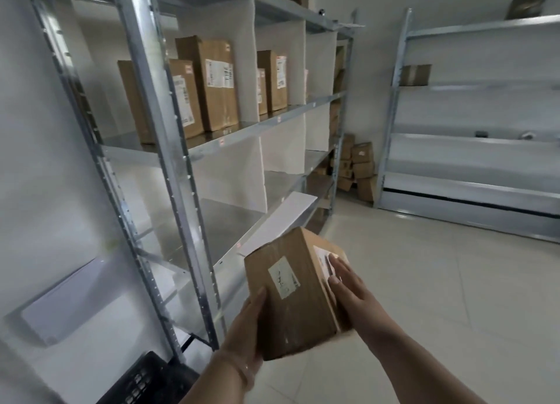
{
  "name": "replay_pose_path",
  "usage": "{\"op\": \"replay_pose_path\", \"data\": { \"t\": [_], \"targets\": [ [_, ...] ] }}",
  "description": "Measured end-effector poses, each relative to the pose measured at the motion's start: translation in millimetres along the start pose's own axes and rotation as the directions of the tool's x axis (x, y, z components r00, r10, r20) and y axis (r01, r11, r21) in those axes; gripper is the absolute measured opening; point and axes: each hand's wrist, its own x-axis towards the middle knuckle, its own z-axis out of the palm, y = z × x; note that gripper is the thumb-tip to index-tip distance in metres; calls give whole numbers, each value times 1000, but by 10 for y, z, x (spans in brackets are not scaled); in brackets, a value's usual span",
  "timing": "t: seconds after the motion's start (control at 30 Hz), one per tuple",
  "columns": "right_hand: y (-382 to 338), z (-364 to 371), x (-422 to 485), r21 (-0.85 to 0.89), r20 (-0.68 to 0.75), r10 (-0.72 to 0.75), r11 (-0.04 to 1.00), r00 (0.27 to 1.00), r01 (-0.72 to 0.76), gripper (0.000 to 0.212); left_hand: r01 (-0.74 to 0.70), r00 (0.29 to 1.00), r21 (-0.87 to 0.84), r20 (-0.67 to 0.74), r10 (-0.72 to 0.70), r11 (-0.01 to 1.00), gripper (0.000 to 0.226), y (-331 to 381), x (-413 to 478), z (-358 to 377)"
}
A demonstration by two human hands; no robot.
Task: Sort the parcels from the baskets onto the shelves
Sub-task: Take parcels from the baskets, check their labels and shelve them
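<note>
I carry a brown cardboard parcel [291, 291] with white labels on its top and right face, in front of me at lower centre. My left hand [247, 328] grips its near left edge, thumb on top. My right hand [348, 285] presses flat against its right face, fingers straight. The metal shelf rack [169, 149] stands to my left. Several tall brown parcels [209, 85] stand upright on its upper shelf between white dividers. A black basket [148, 382] shows at the bottom left corner.
A second metal rack [472, 167] lines the right wall, with a small box [415, 74] on an upper shelf. A pile of small boxes [357, 167] sits in the far corner. A white sheet [281, 221] lies on the lower left shelf. The tiled floor [424, 282] stretches ahead.
</note>
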Motion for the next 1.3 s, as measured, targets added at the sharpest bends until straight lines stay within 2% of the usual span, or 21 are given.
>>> {"op": "replay_pose_path", "data": {
  "t": [0.1, 0.2, 0.27, 0.33, 0.37, 0.43, 0.53, 0.6, 0.67, 0.73, 0.8, 0.87, 0.93, 1.0, 1.1, 1.23, 1.3],
  "targets": [
    [11, -130, 140, 53, -155, -14, 998, 988, 22, 57, 37, 999, -132, 32, -33, 991, 52, 26, 240, 70],
    [148, -343, 312, -51, -350, 47, 996, 935, -69, 58, 27, 999, -207, 25, -22, 978, 48, 152, 458, 156],
    [275, -495, 428, -128, -481, 94, 976, 871, -176, 68, 21, 999, -236, 48, -10, 971, 48, 245, 593, 205],
    [347, -559, 539, -18, -538, 220, 962, 814, -273, 83, 28, 998, -259, 61, -13, 966, 47, 317, 736, 261],
    [361, -552, 604, 93, -528, 308, 947, 791, -307, 86, 42, 997, -270, 72, -23, 962, 48, 341, 815, 280],
    [328, -474, 730, 346, -399, 495, 861, 772, -373, 83, 89, 993, -294, 105, -60, 952, 51, 375, 968, 331],
    [288, -373, 920, 580, -172, 583, 712, 794, -396, 79, 145, 975, -283, 201, -89, 948, 50, 444, 1152, 453],
    [314, -384, 1053, 634, -149, 568, 683, 809, -363, 66, 80, 976, -213, 214, -33, 974, 45, 491, 1324, 479],
    [368, -507, 1154, 661, -167, 536, 684, 827, -309, 58, 60, 984, -129, 172, -37, 990, 54, 553, 1546, 442],
    [414, -723, 1228, 652, -202, 481, 716, 853, -249, 52, 137, 980, -7, 147, -134, 991, 79, 592, 1782, 378],
    [424, -969, 1285, 586, -240, 412, 784, 879, -208, 44, 222, 951, 142, 186, -246, 965, 89, 616, 1977, 370],
    [417, -1199, 1373, 528, -266, 339, 835, 902, -158, 41, 268, 923, 303, 193, -334, 915, 83, 641, 2124, 493],
    [415, -1411, 1510, 502, -267, 271, 858, 925, -107, 48, 276, 913, 453, 154, -379, 848, 68, 631, 2272, 660],
    [415, -1635, 1667, 487, -276, 207, 872, 939, -49, 60, 235, 934, 528, 109, -340, 816, 48, 608, 2431, 850],
    [377, -2018, 1917, 462, -291, 144, 887, 946, 8, 74, 96, 975, 513, 123, -184, 853, 31, 533, 2662, 1234],
    [317, -2491, 2286, 420, -255, 115, 907, 960, 3, 94, -19, 996, 567, 81, -33, 823, 28, 411, 2881, 1844],
    [319, -2711, 2478, 398, -216, 93, 917, 972, 1, 102, -21, 997, 558, 69, -21, 829, 47, 381, 2976, 2098]
  ]
}}
